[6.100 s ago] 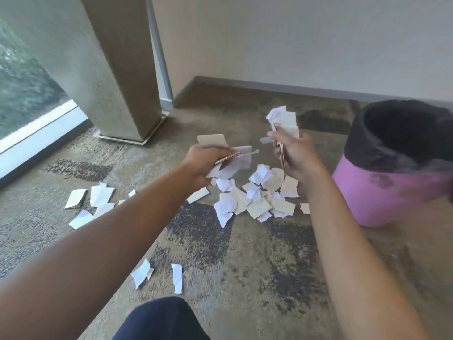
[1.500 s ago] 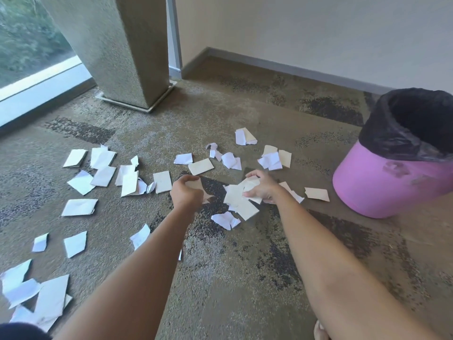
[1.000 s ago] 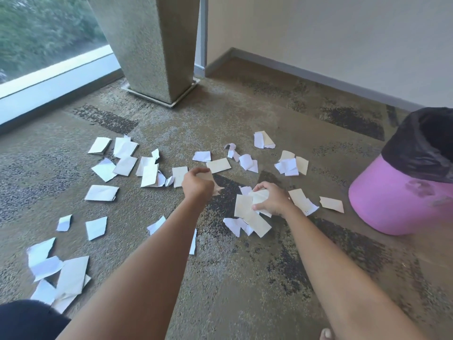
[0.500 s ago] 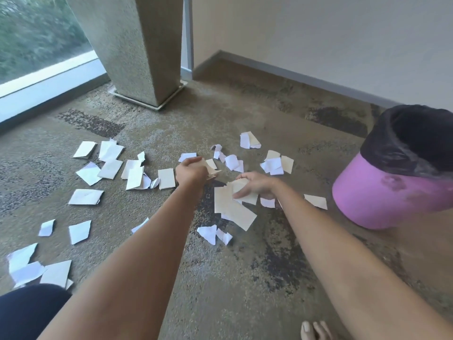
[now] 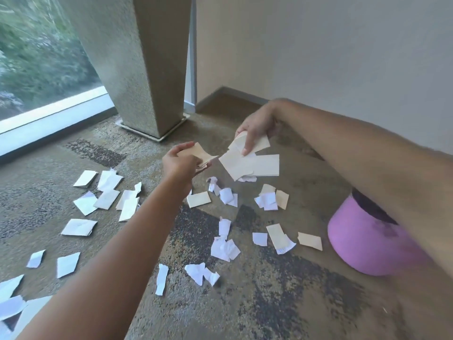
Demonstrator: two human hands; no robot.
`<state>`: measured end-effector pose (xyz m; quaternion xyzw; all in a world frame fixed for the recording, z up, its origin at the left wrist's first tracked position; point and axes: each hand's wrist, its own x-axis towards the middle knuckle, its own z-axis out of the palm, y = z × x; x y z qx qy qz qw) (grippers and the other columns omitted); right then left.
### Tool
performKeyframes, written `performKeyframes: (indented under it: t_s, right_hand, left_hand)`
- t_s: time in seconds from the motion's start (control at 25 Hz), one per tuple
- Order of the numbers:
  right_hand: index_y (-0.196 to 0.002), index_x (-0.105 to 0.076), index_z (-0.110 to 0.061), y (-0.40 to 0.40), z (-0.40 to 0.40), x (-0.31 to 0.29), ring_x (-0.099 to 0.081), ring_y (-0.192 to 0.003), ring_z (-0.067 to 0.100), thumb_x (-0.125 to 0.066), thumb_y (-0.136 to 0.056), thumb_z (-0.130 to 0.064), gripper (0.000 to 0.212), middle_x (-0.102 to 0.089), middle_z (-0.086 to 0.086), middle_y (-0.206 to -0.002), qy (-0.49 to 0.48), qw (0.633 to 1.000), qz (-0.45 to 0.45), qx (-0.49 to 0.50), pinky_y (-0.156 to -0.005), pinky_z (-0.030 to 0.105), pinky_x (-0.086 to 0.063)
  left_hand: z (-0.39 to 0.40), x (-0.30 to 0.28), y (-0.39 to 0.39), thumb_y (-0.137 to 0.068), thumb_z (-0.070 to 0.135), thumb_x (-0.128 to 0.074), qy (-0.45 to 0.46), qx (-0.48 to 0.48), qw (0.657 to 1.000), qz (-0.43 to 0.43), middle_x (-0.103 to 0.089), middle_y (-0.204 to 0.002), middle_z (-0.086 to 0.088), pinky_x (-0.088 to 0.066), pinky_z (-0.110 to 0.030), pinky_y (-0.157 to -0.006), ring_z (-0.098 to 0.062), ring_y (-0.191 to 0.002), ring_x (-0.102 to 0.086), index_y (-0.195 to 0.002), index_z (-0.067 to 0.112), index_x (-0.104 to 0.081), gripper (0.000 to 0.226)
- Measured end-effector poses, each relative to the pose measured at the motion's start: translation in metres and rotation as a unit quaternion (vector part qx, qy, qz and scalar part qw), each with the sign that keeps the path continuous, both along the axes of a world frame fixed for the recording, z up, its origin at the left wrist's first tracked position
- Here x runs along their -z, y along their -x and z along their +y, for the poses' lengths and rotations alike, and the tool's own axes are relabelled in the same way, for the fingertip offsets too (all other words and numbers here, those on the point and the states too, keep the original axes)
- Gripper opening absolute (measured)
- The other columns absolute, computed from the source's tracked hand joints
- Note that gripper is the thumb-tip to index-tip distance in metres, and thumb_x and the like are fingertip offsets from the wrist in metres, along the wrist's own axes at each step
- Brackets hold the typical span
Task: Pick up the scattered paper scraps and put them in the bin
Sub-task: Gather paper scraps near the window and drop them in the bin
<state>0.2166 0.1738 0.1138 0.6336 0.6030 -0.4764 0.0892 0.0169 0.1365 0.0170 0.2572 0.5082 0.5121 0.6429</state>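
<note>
Left hand point(image 5: 180, 164) is gripping a few paper scraps point(image 5: 199, 153); right hand point(image 5: 255, 126) is pinching a larger bunch point(image 5: 252, 163) above the carpet point(image 5: 269, 303), bin point(image 5: 362, 244) nearby.

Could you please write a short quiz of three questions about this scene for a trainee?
1. True or false: the right hand holds paper scraps above the carpet.
2. What does the left hand grip? A) a cup B) tan scraps C) nothing
3. Fill in: the pink bin stands under the person's ____ forearm.

Key: 1 true; 2 B; 3 right.
</note>
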Motion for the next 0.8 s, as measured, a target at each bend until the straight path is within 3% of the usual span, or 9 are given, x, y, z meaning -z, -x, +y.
performKeyframes:
  t_s: [0.24,0.36,0.56,0.8]
  right_hand:
    - [-0.111,-0.055,-0.009,-0.054,-0.002,-0.052,-0.071,-0.067,0.012,-0.060,-0.092,0.001,0.022,-0.067,0.008,-0.092,-0.037,0.999,-0.001,-0.008,-0.054,0.023,-0.055]
    - [-0.104,-0.056,-0.011,-0.090,-0.008,-0.051,-0.070,-0.079,0.020,-0.062,-0.091,0.001,0.019,-0.067,0.010,-0.097,-0.036,0.999,0.039,-0.003,-0.072,0.033,-0.058]
    - [-0.107,-0.054,-0.010,-0.156,-0.038,-0.055,-0.068,-0.081,0.019,-0.062,-0.090,0.002,0.022,-0.067,0.008,-0.097,-0.066,0.993,0.091,0.035,-0.066,0.028,-0.057]
    - [-0.114,-0.057,-0.010,-0.260,-0.113,-0.081,-0.069,-0.086,0.019,-0.064,-0.088,0.003,0.030,-0.070,0.007,-0.100,-0.067,0.994,0.040,0.083,-0.067,0.027,-0.056]
  left_hand:
    - [-0.003,-0.060,-0.044,-0.079,-0.026,-0.052,-0.060,0.053,0.997,0.008,-0.056,-0.115,-0.019,-0.062,-0.033,-0.062,-0.031,-0.088,-0.064,-0.107,0.004,-0.065,0.044]
    - [-0.002,-0.085,-0.077,-0.081,-0.026,-0.050,-0.067,0.068,0.995,0.032,-0.055,-0.116,-0.020,-0.062,-0.030,-0.058,-0.025,-0.080,-0.063,-0.112,0.003,-0.063,0.044]
    - [-0.011,-0.115,-0.151,-0.084,-0.025,-0.049,-0.075,0.120,0.989,0.049,-0.054,-0.106,-0.017,-0.059,-0.025,-0.051,-0.023,-0.082,-0.060,-0.117,-0.001,-0.060,0.043]
    - [-0.054,-0.136,-0.253,-0.084,-0.025,-0.048,-0.088,0.260,0.959,0.073,-0.054,-0.101,-0.017,-0.060,-0.030,-0.051,-0.027,-0.073,-0.062,-0.118,-0.003,-0.059,0.042]
